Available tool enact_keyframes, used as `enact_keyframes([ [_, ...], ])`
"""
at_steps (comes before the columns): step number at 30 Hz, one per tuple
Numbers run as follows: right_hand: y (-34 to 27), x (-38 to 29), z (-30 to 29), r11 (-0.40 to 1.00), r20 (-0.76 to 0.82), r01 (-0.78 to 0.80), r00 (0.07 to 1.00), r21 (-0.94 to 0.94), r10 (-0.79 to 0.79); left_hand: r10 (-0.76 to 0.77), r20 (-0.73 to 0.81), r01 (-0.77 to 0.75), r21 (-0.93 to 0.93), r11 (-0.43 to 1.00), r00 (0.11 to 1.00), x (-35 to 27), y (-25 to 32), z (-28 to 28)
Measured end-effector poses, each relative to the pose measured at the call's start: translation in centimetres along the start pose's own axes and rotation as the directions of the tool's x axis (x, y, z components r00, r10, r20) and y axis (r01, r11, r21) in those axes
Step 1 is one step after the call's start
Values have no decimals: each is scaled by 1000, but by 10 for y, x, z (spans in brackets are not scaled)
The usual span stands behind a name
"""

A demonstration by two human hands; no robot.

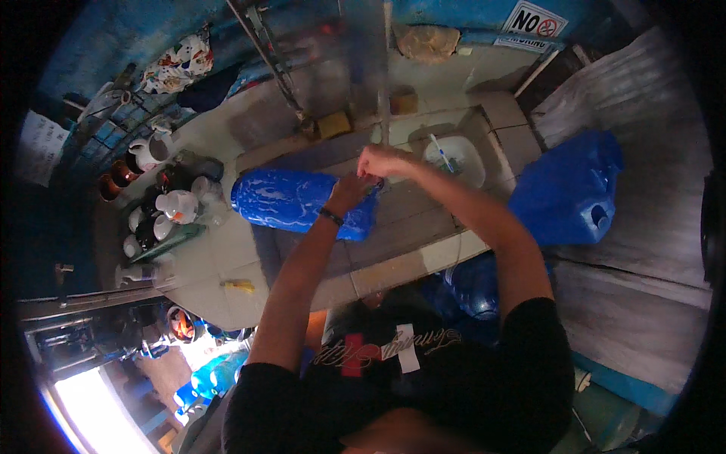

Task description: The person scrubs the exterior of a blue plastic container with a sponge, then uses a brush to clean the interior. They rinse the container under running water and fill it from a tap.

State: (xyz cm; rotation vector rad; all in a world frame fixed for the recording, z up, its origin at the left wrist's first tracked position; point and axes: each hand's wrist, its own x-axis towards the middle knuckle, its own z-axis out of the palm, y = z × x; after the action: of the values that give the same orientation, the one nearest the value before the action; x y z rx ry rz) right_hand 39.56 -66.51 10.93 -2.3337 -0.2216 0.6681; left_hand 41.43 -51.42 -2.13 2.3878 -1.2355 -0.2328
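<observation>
A blue plastic container (283, 196) with whitish streaks, like suds, lies on its side in a shallow tiled sink (408, 221). My left hand (350, 192), with a dark band at its wrist, is over the container's right end. Just above and to the right, my right hand (377, 161) has its fingers bent close to the left hand's fingertips. Whether either hand grips something small there cannot be told. To the right of the hands stands a white basin (473, 156) with a white-and-blue brush (441, 153) in it.
Another blue jug (567, 187) stands at the right. Cups and bowls (178, 205) crowd the counter's left, near a spray bottle (136, 274) and a yellow object (241, 285). A yellow sponge (334, 125) lies at the sink's back edge, beside upright pipes (384, 85).
</observation>
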Motion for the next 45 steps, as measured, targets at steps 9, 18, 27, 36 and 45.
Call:
enact_keyframes([
  [9, -22, -12, -51, 990, -64, -60, 997, -127, 52, -61, -149, 31, -194, 980, 987, 4, 44, -83],
  [18, -55, -24, -58, 903, 31, -147, 989, 403, 147, -156, -354, -7, -419, 908, 922, -12, 20, -85],
  [27, -67, -32, -65, 936, -169, -302, 928, 178, 332, -29, -235, -24, -218, 976, 971, 19, 41, -41],
  [36, -28, -24, -42, 879, -318, -239, 942, -413, 107, -149, -80, 133, -176, 975, 986, 8, 56, -68],
  [45, -7, 2, -14, 869, -604, -362, 791, -337, 96, -84, -225, 23, -260, 965, 971, 2, 34, -69],
])
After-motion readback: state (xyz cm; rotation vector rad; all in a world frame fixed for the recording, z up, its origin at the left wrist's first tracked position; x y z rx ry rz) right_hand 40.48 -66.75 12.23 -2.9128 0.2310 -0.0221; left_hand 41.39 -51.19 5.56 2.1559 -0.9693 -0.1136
